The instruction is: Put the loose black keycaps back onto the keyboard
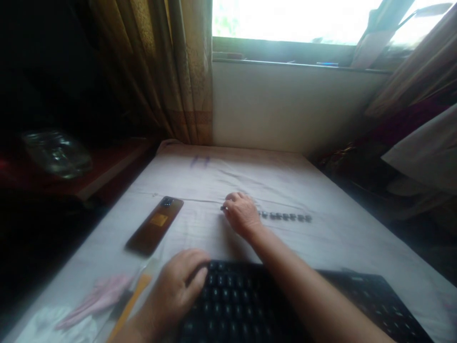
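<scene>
A black keyboard (232, 297) lies at the near side of the bed-like surface covered with a pale cloth (200, 228). My left hand (180, 281) is closed on its upper left corner, thumb on top near the keys. Beyond the keyboard, my right hand (243, 212) pinches a small dark keycap (223, 208) just over the cloth. To the right of that hand runs a row of several small dark keycaps (285, 216), its left end partly hidden behind the hand. My right forearm crosses over the keyboard and covers part of its keys.
A brown phone (157, 224) lies face down on the left. Nearer stand out a pink cloth glove (102, 297), an orange-handled brush-like tool (134, 300) and a white crumpled cloth (57, 324). A clear glass or plastic object (59, 152) rests on a red shelf (107, 176).
</scene>
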Tool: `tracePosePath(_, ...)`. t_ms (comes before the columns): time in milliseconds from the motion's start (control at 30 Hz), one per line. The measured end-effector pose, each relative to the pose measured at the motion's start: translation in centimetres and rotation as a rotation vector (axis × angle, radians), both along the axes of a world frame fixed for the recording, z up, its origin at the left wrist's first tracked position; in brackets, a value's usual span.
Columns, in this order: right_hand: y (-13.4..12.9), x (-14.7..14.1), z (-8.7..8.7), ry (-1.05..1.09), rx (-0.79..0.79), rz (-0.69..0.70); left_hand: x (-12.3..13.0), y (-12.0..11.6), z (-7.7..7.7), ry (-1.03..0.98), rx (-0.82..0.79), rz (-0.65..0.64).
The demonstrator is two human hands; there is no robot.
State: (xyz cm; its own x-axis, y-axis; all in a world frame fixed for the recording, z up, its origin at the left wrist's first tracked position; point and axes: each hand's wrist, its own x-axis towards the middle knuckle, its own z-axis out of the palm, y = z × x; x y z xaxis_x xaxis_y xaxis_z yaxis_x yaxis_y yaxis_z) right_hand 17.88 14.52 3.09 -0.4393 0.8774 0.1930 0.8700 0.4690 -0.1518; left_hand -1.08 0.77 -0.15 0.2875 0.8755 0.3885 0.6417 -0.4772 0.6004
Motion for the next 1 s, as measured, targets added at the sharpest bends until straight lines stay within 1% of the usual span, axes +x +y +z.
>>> tracePosePath(67,-1.5,0.5,0.3,0.040,0.002,0.007,0.0,0.0,0.0,0.001,-0.011,-0.002)
tracePosePath(133,-3.6,1.3,0.5,0.098,-0.018,0.027,-0.1,0.0,0.0,0.000,-0.019,0.001)
tracePosePath(200,-6.1,2.5,0.4,0.292,-0.102,0.050,-0.1,0.0,0.1,0.000,-0.018,0.002)
tracePosePath(267,-8.5,3.6,0.2,0.405,-0.213,0.073,0.0,-0.1,0.2,0.006,0.001,0.000)
tracePosePath(333,-10.2,4.4,-0.2,0.437,-0.260,0.070,0.1,-0.3,0.3,0.025,0.051,-0.005)
tracePosePath(400,-11.2,4.8,-0.6,0.432,-0.266,0.070,0.4,-0.6,0.6,0.064,0.103,-0.037)
tracePosePath(500,-11.7,4.7,-1.2,0.403,-0.231,0.086,0.8,-1.1,0.9,0.123,0.149,-0.120)
tracePosePath(567,-11.7,4.5,-1.6,0.387,-0.203,0.094,1.1,-1.3,1.1,0.150,0.172,-0.152)
tracePosePath(700,-11.8,4.4,-1.9,0.384,-0.172,0.093,1.3,-1.4,1.2,0.219,0.211,-0.169)
tracePosePath(867,-12.1,4.3,-2.1,0.380,-0.124,0.100,1.3,-1.3,0.7,0.342,0.224,-0.171)
tracePosePath(1000,-12.1,4.2,-2.2,0.374,-0.091,0.109,1.4,-1.3,0.6,0.376,0.236,-0.163)
